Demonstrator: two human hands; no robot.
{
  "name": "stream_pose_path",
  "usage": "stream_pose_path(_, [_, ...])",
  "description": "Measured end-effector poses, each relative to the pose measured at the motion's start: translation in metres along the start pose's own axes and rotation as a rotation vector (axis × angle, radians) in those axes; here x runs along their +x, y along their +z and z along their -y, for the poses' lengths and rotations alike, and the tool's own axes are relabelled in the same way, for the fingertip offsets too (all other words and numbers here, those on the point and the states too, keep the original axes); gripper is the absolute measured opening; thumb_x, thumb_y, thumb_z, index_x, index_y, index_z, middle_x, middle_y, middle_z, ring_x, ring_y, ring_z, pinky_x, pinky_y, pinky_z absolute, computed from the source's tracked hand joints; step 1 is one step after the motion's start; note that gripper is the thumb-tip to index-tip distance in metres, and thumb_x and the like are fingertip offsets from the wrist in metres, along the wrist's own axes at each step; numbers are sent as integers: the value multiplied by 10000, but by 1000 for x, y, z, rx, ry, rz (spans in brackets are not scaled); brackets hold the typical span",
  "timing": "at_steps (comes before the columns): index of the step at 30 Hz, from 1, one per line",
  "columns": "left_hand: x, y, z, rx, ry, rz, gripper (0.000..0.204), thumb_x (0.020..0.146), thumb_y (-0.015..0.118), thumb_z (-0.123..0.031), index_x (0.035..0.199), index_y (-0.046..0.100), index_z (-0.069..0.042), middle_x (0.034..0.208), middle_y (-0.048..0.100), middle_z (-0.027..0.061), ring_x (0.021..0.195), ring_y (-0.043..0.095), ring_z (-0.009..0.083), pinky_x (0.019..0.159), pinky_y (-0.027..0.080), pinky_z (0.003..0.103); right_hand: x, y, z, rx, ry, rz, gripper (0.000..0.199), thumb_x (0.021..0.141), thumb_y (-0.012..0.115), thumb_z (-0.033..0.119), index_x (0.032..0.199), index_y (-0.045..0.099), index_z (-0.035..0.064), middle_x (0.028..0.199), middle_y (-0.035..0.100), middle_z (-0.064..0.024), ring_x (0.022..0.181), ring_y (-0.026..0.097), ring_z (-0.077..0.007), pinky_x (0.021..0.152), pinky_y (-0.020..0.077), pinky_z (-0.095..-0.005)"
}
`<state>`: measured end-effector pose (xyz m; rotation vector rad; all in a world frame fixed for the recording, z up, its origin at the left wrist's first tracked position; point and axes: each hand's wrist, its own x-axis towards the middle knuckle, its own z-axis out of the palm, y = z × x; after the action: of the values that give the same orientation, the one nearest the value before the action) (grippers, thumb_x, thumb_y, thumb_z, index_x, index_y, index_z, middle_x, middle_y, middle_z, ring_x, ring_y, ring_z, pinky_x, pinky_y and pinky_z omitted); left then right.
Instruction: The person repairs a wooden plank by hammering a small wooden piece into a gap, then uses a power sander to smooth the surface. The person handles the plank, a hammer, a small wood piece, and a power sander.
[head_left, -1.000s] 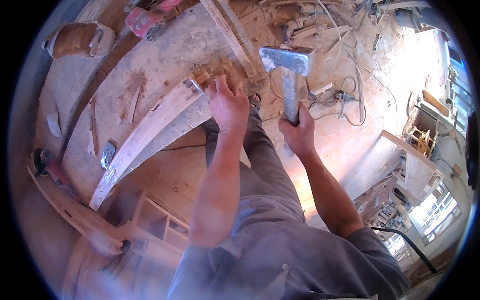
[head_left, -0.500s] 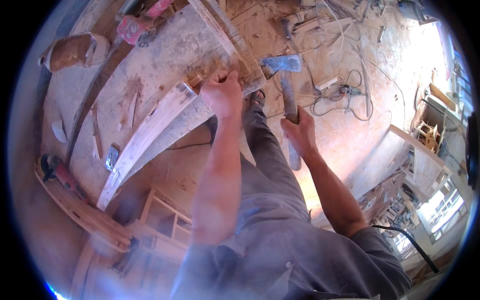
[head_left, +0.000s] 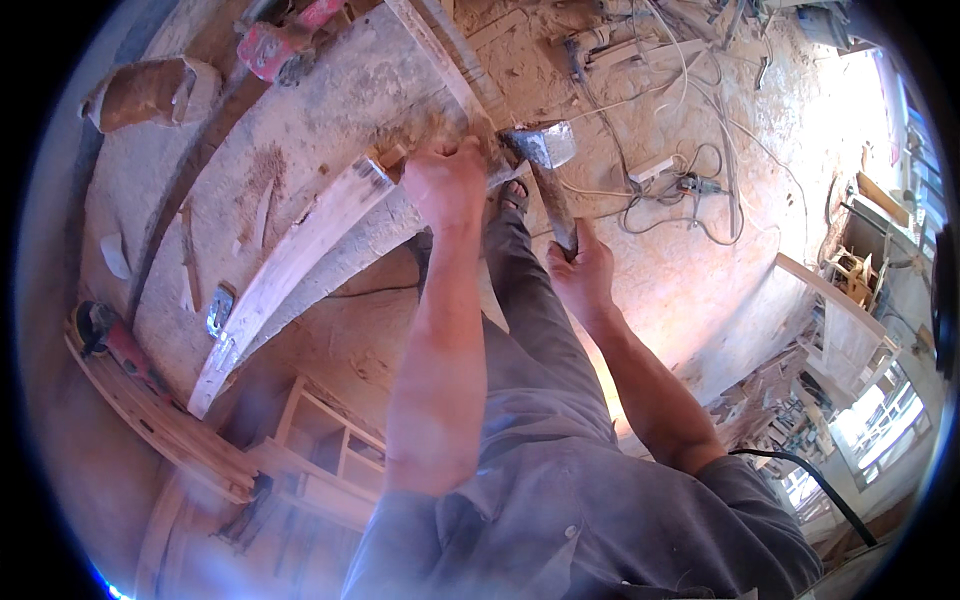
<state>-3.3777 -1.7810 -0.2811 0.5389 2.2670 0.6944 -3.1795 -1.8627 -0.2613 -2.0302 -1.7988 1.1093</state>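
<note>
My right hand (head_left: 582, 272) grips the wooden handle of a hammer (head_left: 552, 205). The hammer's broad steel head is near the bench's right end, just right of my left hand (head_left: 445, 185). That left hand is closed, its thumb and fingertips pressed together at the bench edge; whatever they hold is hidden. Beside its knuckles a small wood block (head_left: 393, 160) sits by the end of a pale curved wooden piece (head_left: 290, 260). Beyond the fingers, a long wood strip (head_left: 440, 60) runs along the end of the bench (head_left: 330, 110).
A red angle grinder (head_left: 125, 350) lies at the left on stacked curved boards (head_left: 170, 430). Another red tool (head_left: 270, 50) and a torn brown container (head_left: 150, 95) are at the far side. Cables (head_left: 700, 190) and wood scraps (head_left: 650, 50) litter the floor at right.
The hammer has swung left and tilted, its head now close to my left hand. My right hand moved slightly left with it. The left hand stays nearly in place.
</note>
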Motion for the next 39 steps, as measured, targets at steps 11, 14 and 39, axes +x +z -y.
stream_pose_path(11, [-11,-2,-18,24,118,-36,256,756,808,-222,924,782,-31,844,749,196,792,742,340,741,564,422,-7,10,-3,-32,-22,-47,320,854,693,111,1156,590,89,863,692,-222,835,681,-461,705,531,-517])
stream_pose_path(14, [-15,1,-12,-98,192,-143,110,783,711,-89,793,715,21,682,695,188,649,719,341,629,554,442,-8,11,1,-28,28,-26,318,853,696,121,1149,587,82,870,696,-223,844,685,-456,720,528,-521])
stream_pose_path(39, [-14,4,4,-204,259,-88,180,782,793,-137,859,747,19,815,739,175,716,713,271,715,548,353,-13,11,3,-11,94,-67,379,851,696,107,1220,609,112,904,713,-215,848,708,-429,727,555,-479])
